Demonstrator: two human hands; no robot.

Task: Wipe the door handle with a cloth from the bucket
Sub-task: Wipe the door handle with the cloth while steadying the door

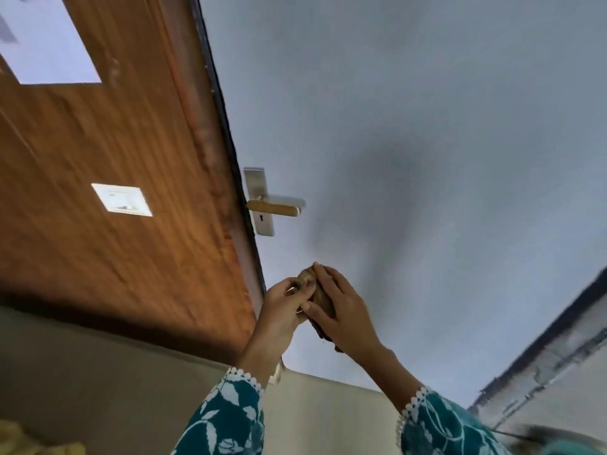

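Door handle point(275, 206): a lever type, with a tan or wood-toned grip and a pale metal end, mounted on a silver backplate that has a keyhole below the lever. It sticks out from the edge of the brown wooden door point(108, 159), seen against the grey wall, and nothing touches it.

Cloth point(320, 298): a small brownish, bunched piece, largely hidden, held between the left hand point(282, 310) and the right hand point(341, 310), whose fingers close around it. It sits below the handle, apart from it, just beside the door edge.

Bucket: out of view.
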